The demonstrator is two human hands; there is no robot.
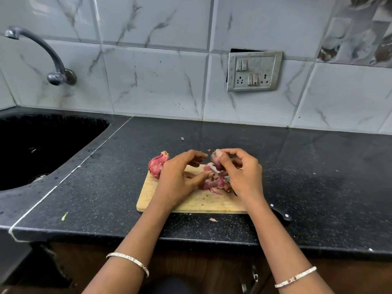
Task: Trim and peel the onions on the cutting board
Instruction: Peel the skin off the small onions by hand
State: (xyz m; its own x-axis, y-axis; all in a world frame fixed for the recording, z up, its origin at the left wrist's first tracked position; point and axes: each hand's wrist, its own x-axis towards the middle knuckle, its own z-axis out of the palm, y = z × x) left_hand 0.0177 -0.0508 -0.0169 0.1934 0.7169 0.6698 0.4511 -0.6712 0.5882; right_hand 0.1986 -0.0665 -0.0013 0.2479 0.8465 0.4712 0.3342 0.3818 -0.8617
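The right hand [241, 172] is holding a small onion [215, 159] up above the far part of the wooden cutting board [191, 203], its thumb and curled fingers [220, 159] pinching round it. The onion is showing a pale, pinkish, partly stripped surface, though most of it is sitting behind the thumb, so how much skin is left is hard to tell. The left hand [180, 177] is hovering just beside it, over the board, fingers loosely spread and holding nothing that I can see.

A second onion [158, 164] is lying at the board's far left corner, partly hanging over the edge onto the dark speckled desk [106, 187]. It is wearing its full red-purple papery skin, with a dry brown tip pointing up. Between the two hands, a heap of purple peelings [214, 183] is lying on the board, partly covered by the left fingers.

A knife is resting near the board's right edge, but only its black riveted handle [281, 214] is showing; the blade is hiding under the right wrist. A few skin scraps [212, 219] are lying on the desk in front of and beyond the board. The black sink [42, 145] at the left is running out of view.
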